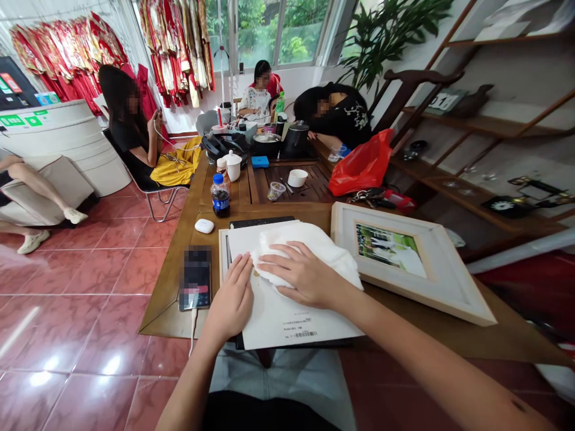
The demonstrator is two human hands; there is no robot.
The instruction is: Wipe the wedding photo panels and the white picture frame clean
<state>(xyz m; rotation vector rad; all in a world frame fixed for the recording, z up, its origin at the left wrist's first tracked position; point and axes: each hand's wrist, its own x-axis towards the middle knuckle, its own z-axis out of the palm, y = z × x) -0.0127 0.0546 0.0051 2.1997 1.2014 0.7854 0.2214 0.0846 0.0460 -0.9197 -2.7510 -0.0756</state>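
A white board (269, 326) with small print and a barcode lies on the table in front of me. My left hand (234, 297) rests flat on its left side, fingers stretched out and together. Bunched on the board is a white cloth (335, 251). My right hand (299, 272) lies over this cloth, fingers spread and pressing on it from above. The cloth's underside is hidden. Right of the board sits a pale framed picture (390, 245) with a wide mat, its photo showing figures in white on green. A black edge shows beneath the board.
Left of the board are a phone (195, 278) with a cable, a white earbud case (204, 225) and a dark drink bottle (220, 197). Farther back stand a small white cup (297, 178), a red plastic bag (363, 164) and a black kettle (296, 139). Several people sit around.
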